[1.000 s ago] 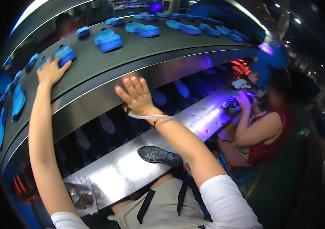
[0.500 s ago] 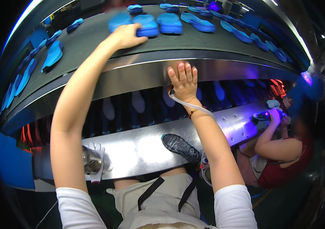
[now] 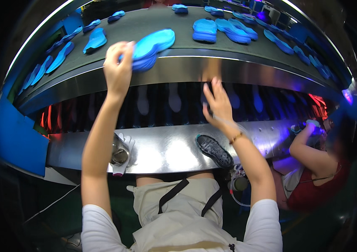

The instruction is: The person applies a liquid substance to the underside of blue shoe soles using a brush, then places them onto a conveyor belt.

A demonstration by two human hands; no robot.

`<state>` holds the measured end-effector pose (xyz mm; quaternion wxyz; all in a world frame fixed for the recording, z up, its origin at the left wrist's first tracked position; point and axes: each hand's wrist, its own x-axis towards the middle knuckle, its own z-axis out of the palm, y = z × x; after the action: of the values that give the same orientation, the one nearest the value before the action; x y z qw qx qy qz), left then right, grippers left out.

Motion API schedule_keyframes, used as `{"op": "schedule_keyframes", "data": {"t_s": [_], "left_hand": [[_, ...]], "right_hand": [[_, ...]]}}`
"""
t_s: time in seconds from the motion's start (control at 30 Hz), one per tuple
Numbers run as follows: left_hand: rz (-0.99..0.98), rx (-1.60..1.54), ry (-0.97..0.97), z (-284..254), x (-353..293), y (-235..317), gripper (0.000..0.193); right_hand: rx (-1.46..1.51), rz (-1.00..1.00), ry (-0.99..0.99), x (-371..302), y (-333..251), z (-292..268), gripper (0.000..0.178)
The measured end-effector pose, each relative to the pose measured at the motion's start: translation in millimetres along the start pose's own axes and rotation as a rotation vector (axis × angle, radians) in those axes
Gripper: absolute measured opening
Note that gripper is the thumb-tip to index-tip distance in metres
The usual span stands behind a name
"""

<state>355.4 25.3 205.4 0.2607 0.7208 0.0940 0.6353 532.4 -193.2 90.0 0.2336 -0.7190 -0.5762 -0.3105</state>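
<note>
Raised at the near edge of the upper belt (image 3: 145,17), my left hand (image 3: 119,69) is closed on a blue shoe sole (image 3: 155,44), light blue on top and darker along its side. Motion blurs the sole, and whether it is one or a pair pressed together I cannot tell. My right hand (image 3: 220,103) hovers below the metal rail (image 3: 174,69), fingers apart and holding nothing. A pale tube runs by its wrist. Behind that hand, a dark lower level (image 3: 130,122) shows several sole shapes. On the metal ledge (image 3: 166,143) lies a black speckled sole (image 3: 215,151).
More blue soles (image 3: 205,31) rest on the belt to both sides. A metal cup (image 3: 119,153) with a white glove (image 3: 129,145) sits at the ledge's left. At the right, a co-worker in a red top (image 3: 319,185) handles an item at the same ledge.
My left hand has taken hold of the blue sole and drawn it off the belt toward me. My right hand has come off the rail and moved lower. The view has shifted.
</note>
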Motion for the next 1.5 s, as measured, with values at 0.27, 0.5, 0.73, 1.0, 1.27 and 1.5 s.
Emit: {"op": "schedule_keyframes", "data": {"t_s": [0.27, 0.5, 0.73, 1.0, 1.27, 1.5], "left_hand": [[-0.918, -1.107, -0.257, -62.2, -162.3, -5.5, 0.055], [-1.592, -1.344, -0.494, -53.5, -305.5, 11.3, 0.071], [-1.57, -1.676, -0.358, -29.0, -302.1, 69.6, 0.093], [-1.593, -1.656, -0.332, -24.3, -303.2, 82.3, 0.096], [-1.595, -1.334, -0.169, -17.4, -299.9, 68.7, 0.074], [-1.538, -1.353, -0.254, -48.4, -267.8, 53.2, 0.089]], "right_hand": [[0.771, 0.768, -0.071, -138.1, -52.7, -5.0, 0.022], [1.547, 1.196, 0.15, -176.5, -89.6, -46.0, 0.024], [1.832, 1.012, 0.0, -159.3, -107.1, -45.7, 0.023], [1.562, 1.072, -0.029, -115.0, -107.5, -22.7, 0.019], [0.817, 0.406, -0.04, -92.5, -159.9, -41.0, 0.019], [1.191, 0.245, -0.569, -118.9, -137.4, -86.3, 0.015]]}}
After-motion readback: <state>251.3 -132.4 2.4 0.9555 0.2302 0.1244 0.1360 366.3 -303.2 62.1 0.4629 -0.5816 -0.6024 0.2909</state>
